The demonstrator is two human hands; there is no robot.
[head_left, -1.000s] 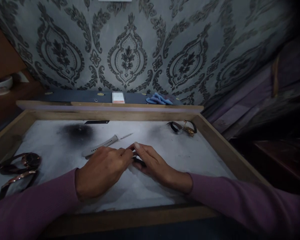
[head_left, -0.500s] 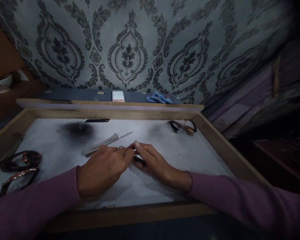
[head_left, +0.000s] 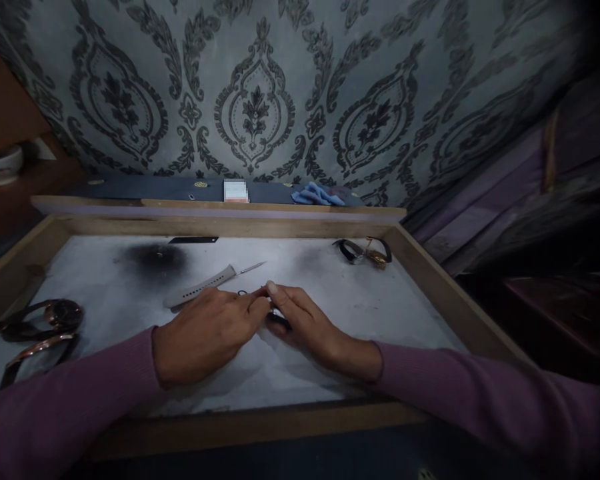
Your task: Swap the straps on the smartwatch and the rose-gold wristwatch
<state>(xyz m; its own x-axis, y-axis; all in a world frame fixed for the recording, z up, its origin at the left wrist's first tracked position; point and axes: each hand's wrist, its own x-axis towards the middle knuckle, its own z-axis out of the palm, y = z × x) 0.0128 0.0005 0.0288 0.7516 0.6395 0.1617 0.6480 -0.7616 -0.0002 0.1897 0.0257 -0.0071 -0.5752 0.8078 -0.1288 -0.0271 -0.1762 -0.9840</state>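
Note:
Both my hands meet near the middle of the white-bottomed tray. Between them is a small dark object with a shiny edge (head_left: 279,319), mostly covered by fingers. My right hand (head_left: 313,327) is closed around it. My left hand (head_left: 210,333) has its fingers bent together against the same object, and its fingertips are partly hidden. Just beyond my left hand lies a grey perforated watch strap (head_left: 205,287), with a thin pointed metal tool (head_left: 250,269) at its far end. A small dark ring-like piece (head_left: 242,293) shows beside the left fingers.
Watches with dark straps (head_left: 63,315) lie at the tray's left side, and two more (head_left: 350,251) at the back right. A black blade (head_left: 194,240) rests by the rear wooden rim (head_left: 230,228). Behind it are a blue cloth (head_left: 317,194) and a small pale box (head_left: 236,191).

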